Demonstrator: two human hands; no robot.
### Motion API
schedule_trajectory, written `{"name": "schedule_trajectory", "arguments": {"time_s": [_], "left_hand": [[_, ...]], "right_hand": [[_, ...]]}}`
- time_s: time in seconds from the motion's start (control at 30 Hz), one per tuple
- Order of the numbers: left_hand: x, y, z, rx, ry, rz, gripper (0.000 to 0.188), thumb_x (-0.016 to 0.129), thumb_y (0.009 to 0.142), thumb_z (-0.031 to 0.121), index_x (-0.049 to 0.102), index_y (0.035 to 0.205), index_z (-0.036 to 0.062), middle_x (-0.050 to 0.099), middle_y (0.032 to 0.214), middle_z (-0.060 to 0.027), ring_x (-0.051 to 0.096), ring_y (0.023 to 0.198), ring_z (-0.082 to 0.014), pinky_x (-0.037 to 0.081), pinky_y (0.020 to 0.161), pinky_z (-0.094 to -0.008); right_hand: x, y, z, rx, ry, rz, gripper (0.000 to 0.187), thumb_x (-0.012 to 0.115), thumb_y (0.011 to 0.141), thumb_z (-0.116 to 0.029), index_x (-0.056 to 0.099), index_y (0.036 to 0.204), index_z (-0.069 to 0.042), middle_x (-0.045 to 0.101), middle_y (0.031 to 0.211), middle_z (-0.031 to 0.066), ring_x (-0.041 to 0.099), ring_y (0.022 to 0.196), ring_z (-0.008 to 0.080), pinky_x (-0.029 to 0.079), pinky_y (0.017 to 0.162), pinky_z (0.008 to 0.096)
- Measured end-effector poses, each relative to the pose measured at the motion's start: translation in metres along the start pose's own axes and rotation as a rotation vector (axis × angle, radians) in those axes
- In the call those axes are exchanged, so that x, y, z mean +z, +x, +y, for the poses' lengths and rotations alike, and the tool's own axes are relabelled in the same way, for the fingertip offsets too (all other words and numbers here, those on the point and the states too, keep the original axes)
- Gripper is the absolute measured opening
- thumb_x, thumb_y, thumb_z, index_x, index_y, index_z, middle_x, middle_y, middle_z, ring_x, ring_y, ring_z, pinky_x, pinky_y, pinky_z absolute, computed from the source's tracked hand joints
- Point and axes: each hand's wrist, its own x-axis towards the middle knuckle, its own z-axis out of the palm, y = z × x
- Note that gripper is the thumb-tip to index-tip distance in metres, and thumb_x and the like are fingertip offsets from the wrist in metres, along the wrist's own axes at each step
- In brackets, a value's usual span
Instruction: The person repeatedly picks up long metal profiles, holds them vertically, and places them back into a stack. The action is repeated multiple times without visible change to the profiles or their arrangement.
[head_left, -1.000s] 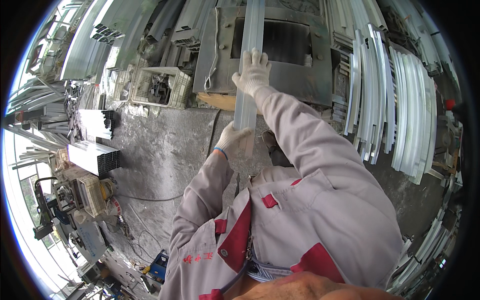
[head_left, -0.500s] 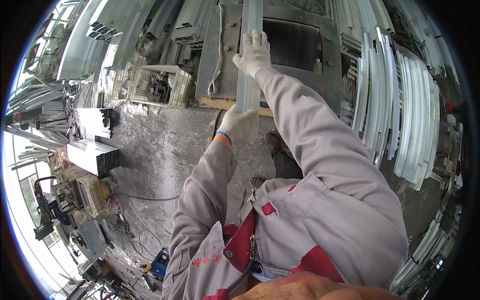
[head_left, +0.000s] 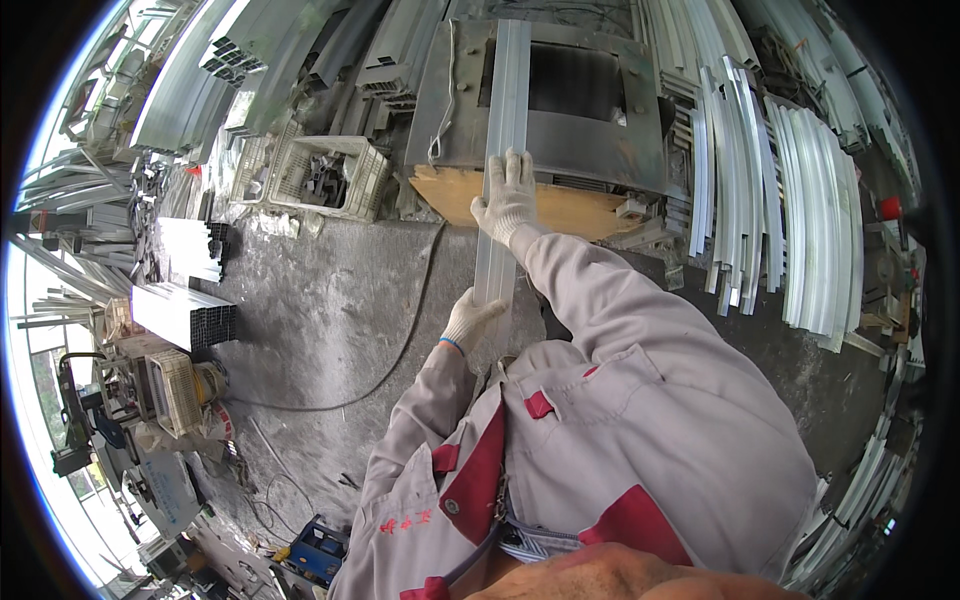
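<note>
A long silver aluminium profile (head_left: 508, 90) lies lengthwise over a dark metal worktable (head_left: 560, 150), its near part reaching past the table's edge toward my body. My left hand (head_left: 470, 320), in a pale knit glove with a blue cuff edge, is closed round the near part. Its thumb lies on top and the other fingers are mostly hidden below. Farther along, near the table's front edge, my gloved right hand (head_left: 508, 195) rests flat on the profile's upper face. Its fingers stretch forward and the thumb stands off to the left.
Left of the table, a cream plastic crate (head_left: 325, 178) holds dark metal pieces. Stacked profiles (head_left: 815, 220) stand on the right; bundled square tubes (head_left: 185, 312) lie at left. A dark cable (head_left: 400, 350) curves over the concrete floor. A blue machine (head_left: 318, 548) sits at lower left.
Both hands and the profile have come nearer to my body, and the profile's far end now shows. My view has shifted back from the table, so its wooden front board shows more.
</note>
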Motion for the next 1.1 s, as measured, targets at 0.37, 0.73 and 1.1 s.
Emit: {"name": "schedule_trajectory", "arguments": {"time_s": [0.37,0.73,1.1], "left_hand": [[-0.016,-0.081,-0.075,0.004,0.009,0.032,0.055,0.096,0.098,0.027,0.072,0.139,0.0012,0.080,0.125,-0.0076,0.075,0.110,-0.0179,0.062,0.098,-0.0381],[-0.020,-0.083,-0.083,-0.070,0.058,0.074,0.055,0.095,0.096,0.024,0.071,0.140,0.0012,0.080,0.124,-0.0086,0.076,0.109,-0.0172,0.064,0.094,-0.0377],[0.011,0.080,0.081,0.007,0.078,0.044,0.056,0.094,0.103,0.028,0.069,0.146,0.0014,0.079,0.128,-0.0080,0.076,0.113,-0.0198,0.064,0.097,-0.0403]], "right_hand": [[0.016,-0.107,-0.017,-0.022,0.045,-0.011,0.099,0.078,0.100,-0.045,0.039,0.179,0.000,0.022,0.188,0.0315,0.014,0.175,0.0576,0.019,0.146,0.0585],[0.029,-0.113,-0.011,-0.073,0.057,0.002,0.098,0.079,0.098,-0.043,0.040,0.175,0.002,0.024,0.184,0.0343,0.016,0.173,0.0602,0.021,0.145,0.0637],[-0.007,0.109,0.024,-0.115,0.045,0.184,0.086,0.080,0.096,-0.043,0.053,0.168,-0.004,0.036,0.180,0.0298,0.027,0.169,0.0565,0.031,0.137,0.0654]]}}
